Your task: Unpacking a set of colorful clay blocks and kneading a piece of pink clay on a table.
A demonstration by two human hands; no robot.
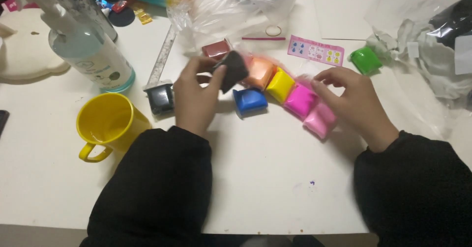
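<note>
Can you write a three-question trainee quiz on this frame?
1. Which hand holds the dark packet?
2. True or false: the yellow mug lies on its side.
3. What colour is the packet lying apart from the row, near the crumpled bag?
Key: 1. The left hand; the right hand touches the pink packets. 2. False, it stands upright. 3. Green: the green packet.

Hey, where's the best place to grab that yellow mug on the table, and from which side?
Probably by its handle. The yellow mug stands upright with the loop handle sticking out toward the near table edge, clear of other things. Coming from the near side, the left hand is closer, but it holds a dark packet now; fingers could hook through the loop.
</note>
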